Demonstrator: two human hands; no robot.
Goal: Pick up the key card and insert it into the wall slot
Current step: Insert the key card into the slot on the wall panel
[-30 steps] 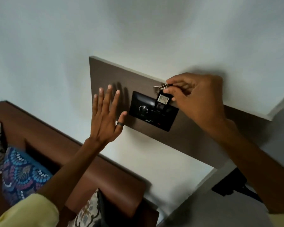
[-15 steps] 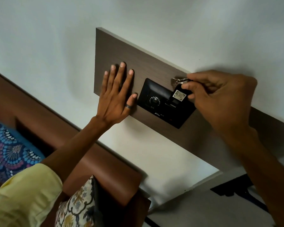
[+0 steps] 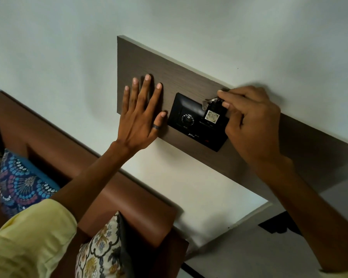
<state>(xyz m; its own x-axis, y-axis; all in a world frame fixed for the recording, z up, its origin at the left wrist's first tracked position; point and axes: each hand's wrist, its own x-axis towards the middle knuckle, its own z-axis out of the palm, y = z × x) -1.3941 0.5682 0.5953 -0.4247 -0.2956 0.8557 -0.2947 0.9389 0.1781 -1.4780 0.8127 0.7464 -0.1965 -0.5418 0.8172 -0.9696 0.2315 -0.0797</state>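
Since half a second ago, almost nothing moves: my left hand [image 3: 141,119] stays flat on the wooden panel [image 3: 189,77] and my right hand [image 3: 251,125] stays at the black switch plate [image 3: 197,121], only the view comes a little nearer. My left hand is spread, with all fingers apart and pressed on the panel just left of the plate; a dark ring [image 3: 156,127] is on the thumb. My right hand is pinching the top of the key card [image 3: 214,113] between thumb and forefinger. It is a small black tag with a pale square label, and a metal key ring [image 3: 210,101] hangs at its top. Its lower end meets the wall slot [image 3: 209,124] on the right part of the plate; how deep it sits, I cannot tell. Below is a brown headboard [image 3: 109,189] with patterned cushions [image 3: 100,255].
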